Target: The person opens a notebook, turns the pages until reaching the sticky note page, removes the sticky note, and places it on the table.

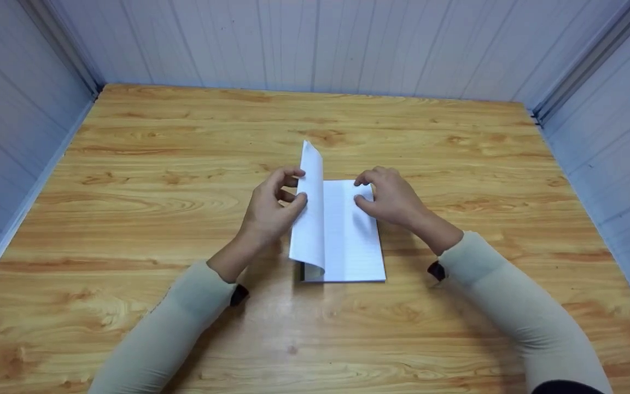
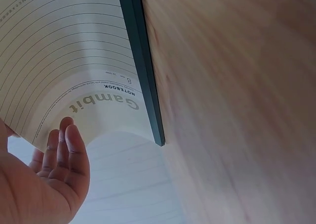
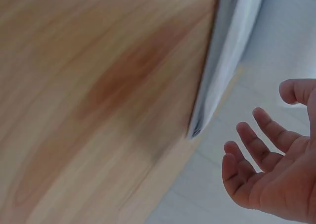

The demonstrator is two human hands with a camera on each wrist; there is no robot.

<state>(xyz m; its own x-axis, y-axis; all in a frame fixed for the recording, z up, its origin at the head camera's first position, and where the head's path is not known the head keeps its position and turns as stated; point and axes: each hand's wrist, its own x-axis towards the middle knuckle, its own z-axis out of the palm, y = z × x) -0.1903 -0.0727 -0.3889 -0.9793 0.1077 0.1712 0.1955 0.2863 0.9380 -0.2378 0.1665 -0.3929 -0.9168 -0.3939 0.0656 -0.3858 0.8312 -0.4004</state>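
A notebook point(image 1: 361, 251) lies open on the table, a white lined page facing up on its right side. My left hand point(image 1: 274, 205) holds its lifted, curved sheets point(image 1: 310, 213) by the left edge, thumb on the near face. In the left wrist view the raised lined sheet point(image 2: 74, 46) carries the upside-down words "Gambit" and "NOTEBOOK", beside a dark green spine point(image 2: 143, 61); the left fingers point(image 2: 76, 155) curl at its edge. Over the right page's upper edge hovers my right hand point(image 1: 394, 197), fingers loosely bent, nothing between them, also seen in the right wrist view.
The notebook rests mid-table on a wood-grain tabletop point(image 1: 184, 137). Pale panelled walls point(image 1: 315, 44) stand behind and on both sides. Dark wrist straps point(image 1: 239, 295) show at the cuffs of the light sleeves.
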